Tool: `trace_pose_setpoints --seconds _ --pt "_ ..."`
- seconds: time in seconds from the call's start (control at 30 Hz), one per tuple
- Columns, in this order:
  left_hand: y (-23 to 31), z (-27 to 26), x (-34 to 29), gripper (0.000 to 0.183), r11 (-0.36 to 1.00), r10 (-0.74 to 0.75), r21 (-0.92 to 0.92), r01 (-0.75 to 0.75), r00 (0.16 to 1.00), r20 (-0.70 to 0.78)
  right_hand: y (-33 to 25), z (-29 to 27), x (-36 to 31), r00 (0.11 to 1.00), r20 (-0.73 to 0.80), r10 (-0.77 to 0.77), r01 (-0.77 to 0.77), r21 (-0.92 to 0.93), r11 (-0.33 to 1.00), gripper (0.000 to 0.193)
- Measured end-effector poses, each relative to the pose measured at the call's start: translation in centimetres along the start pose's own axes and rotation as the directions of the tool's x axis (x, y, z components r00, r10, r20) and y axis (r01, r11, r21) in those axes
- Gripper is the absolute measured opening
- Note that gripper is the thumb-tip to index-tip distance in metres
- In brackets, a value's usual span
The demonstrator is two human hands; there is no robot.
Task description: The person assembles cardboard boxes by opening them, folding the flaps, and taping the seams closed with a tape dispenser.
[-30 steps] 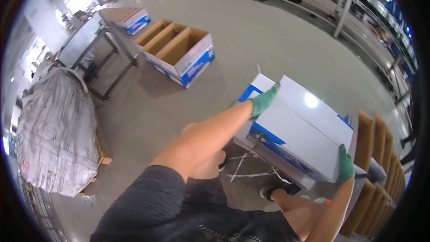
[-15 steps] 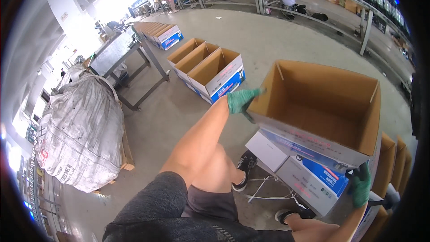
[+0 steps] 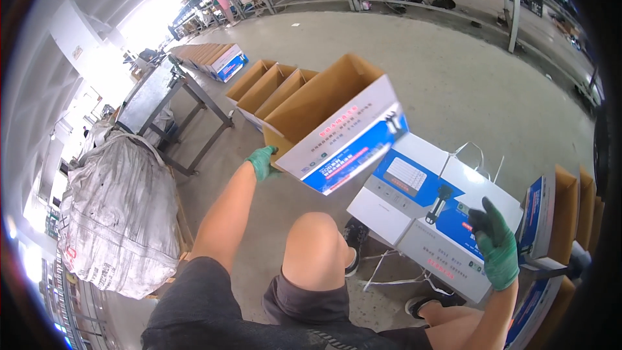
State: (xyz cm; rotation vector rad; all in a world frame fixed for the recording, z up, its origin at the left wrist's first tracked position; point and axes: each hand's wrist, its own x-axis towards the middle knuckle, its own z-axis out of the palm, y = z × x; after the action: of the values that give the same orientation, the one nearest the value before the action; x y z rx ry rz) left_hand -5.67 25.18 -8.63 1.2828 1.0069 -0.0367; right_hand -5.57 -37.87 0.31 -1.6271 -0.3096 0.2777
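Observation:
My left hand (image 3: 263, 163), in a green glove, grips the lower left corner of an open cardboard box (image 3: 355, 141), brown inside with white and blue printed sides. The box is tilted in front of me, beside a row of open boxes (image 3: 249, 107) on the floor. My right hand (image 3: 495, 243), also green-gloved, holds nothing, its fingers apart. It hovers above a stack of flattened cartons (image 3: 440, 210) printed white and blue.
At right stand more open boxes (image 3: 551, 214). A big white woven sack (image 3: 120, 214) sits at left on a pallet, near a metal table (image 3: 146, 97). Another box row (image 3: 227, 63) lies farther back. A person in pink (image 3: 220, 0) stands by the far workbenches. White straps lie near my feet.
The open box has swung left and turned toward the row of boxes, carried by my left hand. My right hand has let go of it and stays over the flattened cartons.

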Motion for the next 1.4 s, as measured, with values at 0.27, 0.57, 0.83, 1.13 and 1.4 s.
trace_pose_setpoints --seconds 0.27,0.57,0.83,1.13,1.4 --pt "-11.3 4.2 13.5 0.057 0.989 0.121 -0.045 -0.137 0.959 -0.257 2.7 -1.8 -1.8 0.939 0.042 0.341 -0.330 -0.160 0.930 0.046" --pt "-8.9 9.4 10.2 0.078 0.171 0.368 0.982 -0.083 0.930 0.015 3.6 -2.1 -1.3 0.895 0.033 0.445 -0.397 -0.396 0.828 0.045" --pt "-2.9 6.3 19.7 0.055 0.397 0.421 0.916 -0.053 0.898 -0.130 6.1 -3.3 1.4 0.854 0.213 0.475 -0.265 -0.609 0.748 0.044" --pt "1.2 8.2 25.0 0.064 -0.230 0.447 0.950 0.210 0.890 -0.088 10.8 -4.9 1.2 0.885 0.029 0.466 -0.350 -0.617 0.705 0.046" --pt "-11.4 23.3 17.0 0.051 0.512 0.115 0.673 -0.534 0.819 0.562 22.7 -14.0 -3.8 0.644 -0.546 0.535 -0.764 -0.427 0.484 0.052"
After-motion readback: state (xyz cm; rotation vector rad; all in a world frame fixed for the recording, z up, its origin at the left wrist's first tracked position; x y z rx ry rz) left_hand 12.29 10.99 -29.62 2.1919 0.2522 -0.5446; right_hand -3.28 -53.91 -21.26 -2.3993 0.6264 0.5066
